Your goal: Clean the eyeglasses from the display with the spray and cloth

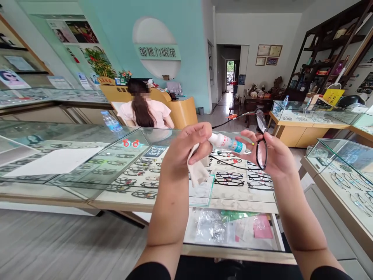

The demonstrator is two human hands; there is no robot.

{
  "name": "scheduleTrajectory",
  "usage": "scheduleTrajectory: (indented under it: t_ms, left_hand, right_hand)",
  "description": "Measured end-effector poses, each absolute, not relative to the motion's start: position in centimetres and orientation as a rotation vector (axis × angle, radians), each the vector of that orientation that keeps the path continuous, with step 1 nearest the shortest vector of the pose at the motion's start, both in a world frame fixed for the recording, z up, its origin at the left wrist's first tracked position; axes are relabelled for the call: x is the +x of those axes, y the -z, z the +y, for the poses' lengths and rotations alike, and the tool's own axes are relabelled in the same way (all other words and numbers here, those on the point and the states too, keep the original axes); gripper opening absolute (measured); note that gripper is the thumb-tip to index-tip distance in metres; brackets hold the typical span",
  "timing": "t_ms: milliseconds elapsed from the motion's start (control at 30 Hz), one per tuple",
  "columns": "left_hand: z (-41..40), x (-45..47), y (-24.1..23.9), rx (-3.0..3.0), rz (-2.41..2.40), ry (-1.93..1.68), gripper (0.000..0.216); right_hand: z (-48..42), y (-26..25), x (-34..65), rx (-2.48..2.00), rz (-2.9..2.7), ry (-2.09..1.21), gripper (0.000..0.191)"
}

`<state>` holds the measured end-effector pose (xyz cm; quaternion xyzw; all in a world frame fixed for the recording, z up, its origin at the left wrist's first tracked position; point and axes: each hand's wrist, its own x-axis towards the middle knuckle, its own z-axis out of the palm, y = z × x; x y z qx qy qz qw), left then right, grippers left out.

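My left hand (190, 146) is closed around the white end of a small bottle (230, 143) with a blue and red printed label, which lies nearly level in front of me. A pale cleaning cloth (199, 167) hangs from the same hand. In my right hand (278, 153), a pair of black-framed eyeglasses (261, 153) is pinched near the bridge, lenses turned sideways and temples pointing left. An orange mark shows on the upper temple. The bottle's far end is close to my right fingertips; whether they touch cannot be told.
Beneath my hands is a glass display case (140, 171) with rows of eyeglasses. An open drawer (233, 247) below holds plastic packets and a pink cloth. White paper (55, 160) and a water bottle (111, 121) rest on the glass. A person (145, 107) sits beyond, back turned.
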<state>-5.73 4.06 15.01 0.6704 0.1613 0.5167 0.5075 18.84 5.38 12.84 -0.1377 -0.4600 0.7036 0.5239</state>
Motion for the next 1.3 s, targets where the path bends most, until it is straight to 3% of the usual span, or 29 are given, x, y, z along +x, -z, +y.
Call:
scheduleTrajectory:
  t_ms: [767,900,1100,1300]
  left_hand:
    - [4.8,-4.9,-14.4,1.552,0.419,-1.193,0.050]
    - [4.9,-4.6,-14.4,1.569,0.403,-1.190,0.038]
    - [5.2,-4.0,-14.2,1.610,0.501,-1.196,0.059]
    - [5.4,-3.1,-14.3,1.773,0.672,-1.276,0.045]
  right_hand:
    - [5.3,-12.6,17.9,-0.220,-0.916,-1.721,0.031]
    - [5.2,-12.8,17.6,-0.195,-0.887,-1.693,0.026]
    - [5.0,-13.1,17.4,-0.187,-0.847,-1.672,0.024]
    - [4.8,-12.9,17.3,-0.178,-0.927,-1.635,0.027]
